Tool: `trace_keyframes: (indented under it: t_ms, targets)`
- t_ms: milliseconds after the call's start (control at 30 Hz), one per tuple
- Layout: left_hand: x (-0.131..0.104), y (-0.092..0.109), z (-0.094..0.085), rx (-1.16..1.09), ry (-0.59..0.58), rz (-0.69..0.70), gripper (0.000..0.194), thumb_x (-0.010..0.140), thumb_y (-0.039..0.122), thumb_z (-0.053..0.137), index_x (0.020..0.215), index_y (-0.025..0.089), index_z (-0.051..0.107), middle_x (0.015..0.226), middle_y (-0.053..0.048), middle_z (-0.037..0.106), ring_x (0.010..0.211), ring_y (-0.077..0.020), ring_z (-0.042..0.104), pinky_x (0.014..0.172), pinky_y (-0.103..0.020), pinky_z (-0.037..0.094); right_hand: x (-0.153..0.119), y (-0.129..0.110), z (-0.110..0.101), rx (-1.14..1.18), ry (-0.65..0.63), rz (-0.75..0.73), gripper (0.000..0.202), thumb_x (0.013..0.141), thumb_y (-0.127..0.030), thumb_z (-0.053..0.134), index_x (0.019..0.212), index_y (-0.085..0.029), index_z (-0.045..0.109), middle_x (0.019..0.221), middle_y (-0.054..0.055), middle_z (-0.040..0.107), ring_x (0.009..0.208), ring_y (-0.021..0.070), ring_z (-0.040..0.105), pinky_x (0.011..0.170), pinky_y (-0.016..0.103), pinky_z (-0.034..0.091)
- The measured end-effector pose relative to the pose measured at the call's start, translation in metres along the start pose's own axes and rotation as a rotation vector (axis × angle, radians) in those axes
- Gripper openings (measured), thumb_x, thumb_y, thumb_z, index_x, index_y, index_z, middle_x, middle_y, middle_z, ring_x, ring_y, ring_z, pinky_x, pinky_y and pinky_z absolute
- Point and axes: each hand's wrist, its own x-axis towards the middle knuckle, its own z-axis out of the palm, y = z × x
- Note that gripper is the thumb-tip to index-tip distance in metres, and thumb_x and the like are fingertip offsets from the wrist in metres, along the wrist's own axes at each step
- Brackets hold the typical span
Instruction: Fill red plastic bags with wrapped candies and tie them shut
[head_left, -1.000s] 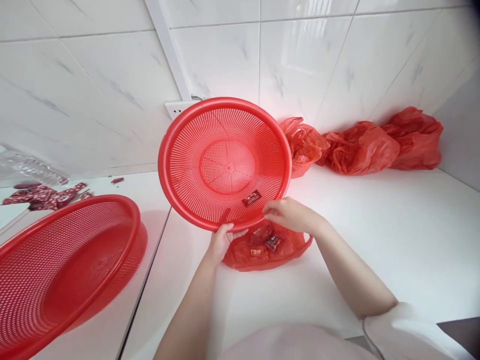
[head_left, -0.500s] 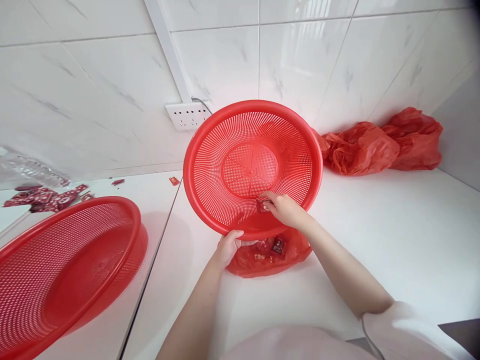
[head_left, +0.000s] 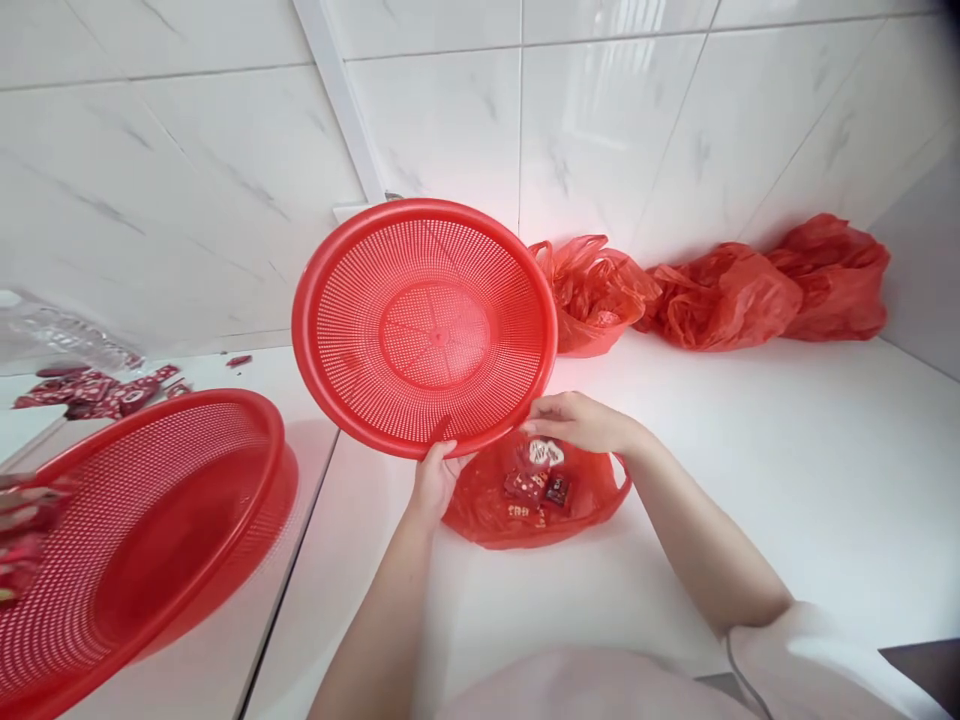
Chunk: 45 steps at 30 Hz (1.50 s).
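Observation:
A round red mesh basket point(head_left: 438, 445) is held up and tilted, its inside facing me, with nothing in it that I can make out. My left hand point(head_left: 436, 480) grips its lower rim, thumb over the edge. Below and to the right, my right hand point(head_left: 574, 420) hovers over an open red plastic bag point(head_left: 487, 515), its fingers bent near the basket's rim; whether they hold anything is hidden. Inside the bag lie several small wrapped packets point(head_left: 527, 486), some dark red, one with white on it.
Another large red basket point(head_left: 279, 450) stands at the left, and another person's hand point(head_left: 19, 505) with red packets is over it. Behind it are red wrappers point(head_left: 135, 396) and a clear bottle point(head_left: 67, 335). Filled red bags point(head_left: 727, 298) line the wall.
The held basket has moved left with my left hand, uncovering the bag below and one by the wall. My right hand has come out of the basket. Another person's hand has appeared at left.

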Motion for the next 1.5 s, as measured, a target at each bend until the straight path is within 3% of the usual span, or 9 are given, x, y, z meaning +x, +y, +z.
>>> trace_keyframes:
  t_ms: [100,200,400,567,733,833,967,1067,1500]
  targets:
    - [-0.002,0.004,0.001,-0.025,0.001,-0.002,0.028,0.073,0.026,0.056,0.092,0.01,0.069,0.1,-0.013,0.073,0.111,-0.0306,0.062,0.099,-0.047,0.046,-0.001,0.003,-0.005,-0.178,0.051,0.165,0.042,0.09,-0.05,0.045,0.07,-0.018,0.064,0.077,0.005,0.07,0.073,0.0197,0.063,0.072,0.032,0.047]
    - [-0.004,0.011,0.0,-0.042,-0.013,-0.006,0.028,0.073,0.023,0.056,0.096,0.012,0.068,0.105,-0.011,0.072,0.112,-0.0297,0.061,0.1,-0.049,0.046,0.0,0.01,-0.009,-0.221,0.216,0.321,0.044,0.089,-0.056,0.046,0.089,-0.017,0.066,0.087,0.011,0.071,0.079,0.0243,0.066,0.076,0.037,0.049]
    - [-0.008,0.018,-0.002,-0.034,-0.041,0.001,0.028,0.074,0.022,0.055,0.097,0.014,0.068,0.103,-0.009,0.072,0.106,-0.0285,0.064,0.099,-0.052,0.046,0.004,0.013,-0.013,0.367,0.264,0.13,0.039,0.089,-0.049,0.052,0.111,-0.017,0.061,0.109,0.009,0.069,0.093,0.0201,0.068,0.079,0.033,0.056]
    - [-0.01,0.019,-0.002,0.034,-0.135,0.041,0.031,0.075,0.033,0.059,0.094,0.011,0.068,0.095,-0.014,0.073,0.099,-0.0315,0.066,0.097,-0.054,0.044,0.0,0.003,-0.015,0.522,0.225,0.107,0.035,0.088,-0.045,0.057,0.11,-0.018,0.063,0.107,0.008,0.071,0.086,0.0179,0.07,0.075,0.029,0.056]
    - [-0.014,0.028,-0.006,0.119,-0.196,0.12,0.039,0.074,0.038,0.063,0.106,0.016,0.062,0.098,-0.014,0.071,0.089,-0.027,0.068,0.089,-0.046,0.047,-0.004,-0.001,-0.019,0.713,0.393,0.196,0.025,0.089,-0.038,0.058,0.103,-0.019,0.063,0.105,0.008,0.072,0.082,0.0179,0.072,0.064,0.022,0.055]
    - [-0.01,0.037,-0.014,0.114,-0.033,0.221,0.047,0.076,0.034,0.063,0.12,0.02,0.054,0.097,-0.01,0.07,0.082,-0.0202,0.067,0.084,-0.039,0.048,-0.006,-0.002,-0.022,0.827,0.429,0.198,0.021,0.087,-0.038,0.06,0.096,-0.019,0.062,0.103,0.007,0.073,0.082,0.0174,0.073,0.062,0.02,0.054]
    - [0.003,0.045,-0.035,0.032,0.473,0.352,0.038,0.074,0.031,0.059,0.109,0.017,0.055,0.091,-0.009,0.066,0.075,-0.0159,0.063,0.078,-0.033,0.049,-0.01,-0.008,-0.023,0.896,0.398,0.136,0.023,0.085,-0.04,0.063,0.097,-0.021,0.061,0.114,0.006,0.069,0.087,0.0183,0.072,0.062,0.02,0.054]
    - [0.009,0.048,-0.051,0.006,0.731,0.454,0.031,0.073,0.028,0.055,0.103,0.02,0.048,0.09,-0.005,0.061,0.073,-0.0136,0.062,0.075,-0.03,0.049,-0.014,-0.015,-0.023,0.918,0.386,0.104,0.024,0.085,-0.041,0.061,0.101,-0.022,0.061,0.118,0.006,0.067,0.088,0.0185,0.072,0.063,0.022,0.054]
    - [-0.002,0.065,-0.053,0.092,0.923,0.83,0.043,0.071,0.028,0.05,0.112,0.025,0.036,0.094,0.0,0.056,0.06,-0.0095,0.055,0.059,-0.023,0.039,-0.02,-0.027,-0.02,1.005,0.38,0.102,0.016,0.084,-0.033,0.062,0.095,-0.023,0.057,0.111,0.004,0.069,0.091,0.0194,0.071,0.059,0.02,0.052]
